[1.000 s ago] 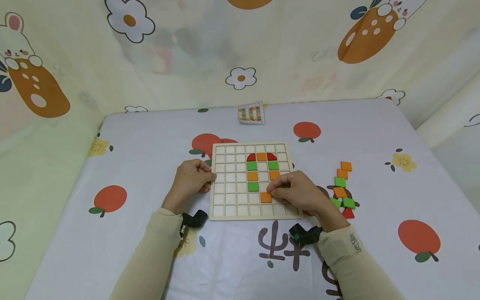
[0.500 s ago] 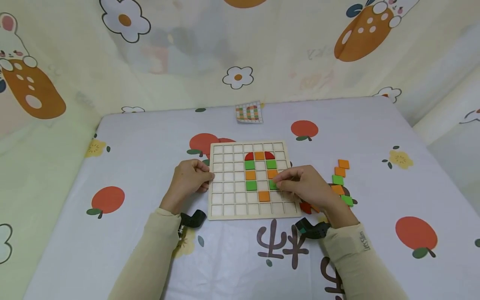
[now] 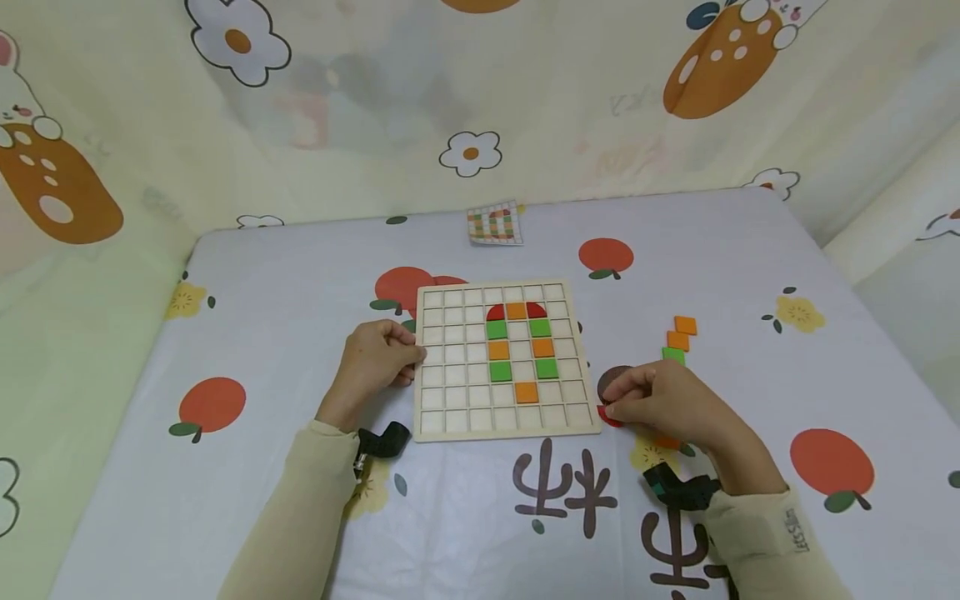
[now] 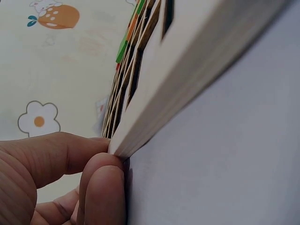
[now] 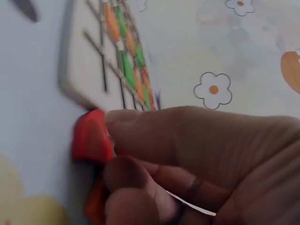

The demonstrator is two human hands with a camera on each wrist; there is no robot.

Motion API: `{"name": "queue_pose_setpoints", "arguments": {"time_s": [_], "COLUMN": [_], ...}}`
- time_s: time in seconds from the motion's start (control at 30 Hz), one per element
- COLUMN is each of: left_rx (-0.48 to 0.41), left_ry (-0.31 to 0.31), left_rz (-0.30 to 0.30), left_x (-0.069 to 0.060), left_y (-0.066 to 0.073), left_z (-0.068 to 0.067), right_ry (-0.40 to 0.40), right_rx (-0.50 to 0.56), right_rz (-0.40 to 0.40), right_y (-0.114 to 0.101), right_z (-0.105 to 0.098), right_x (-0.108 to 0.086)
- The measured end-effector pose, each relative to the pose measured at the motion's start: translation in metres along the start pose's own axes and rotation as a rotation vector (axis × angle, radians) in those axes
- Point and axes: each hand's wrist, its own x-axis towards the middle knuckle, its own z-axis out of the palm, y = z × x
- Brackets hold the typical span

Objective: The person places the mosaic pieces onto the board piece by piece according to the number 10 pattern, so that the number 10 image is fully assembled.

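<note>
A pale wooden grid board lies on the table, holding red, orange and green tiles in two columns, with one orange tile between and below them. My left hand holds the board's left edge between thumb and fingers, as the left wrist view shows from close by. Right of the board's lower corner, my right hand pinches a small red tile with a rounded side. In the right wrist view an orange piece shows below that tile, partly behind the fingers.
Loose orange tiles and a green tile lie right of the board; my right hand hides others. A small card with a coloured grid pattern lies at the back. The tablecloth has printed fruit and flowers.
My right hand placed a green tile in the right column, then moved right and down off the board to a red tile. The left hand stays at the board's edge.
</note>
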Motion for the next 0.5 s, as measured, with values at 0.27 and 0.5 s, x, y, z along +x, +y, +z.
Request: {"name": "queue_pose_setpoints", "arguments": {"time_s": [0.27,0.5], "left_rx": [-0.006,-0.01], "left_ry": [0.001,0.004], "left_rz": [0.001,0.003], "left_x": [-0.0003,0.0009], "left_y": [-0.0003,-0.0008], "left_z": [-0.001,0.0001], "right_ry": [0.06,0.077], "right_rx": [-0.091,-0.126], "right_rz": [0.012,0.004], "right_y": [-0.0016,-0.0026], "right_z": [0.0094,0.0088], "right_x": [-0.0066,-0.0068]}}
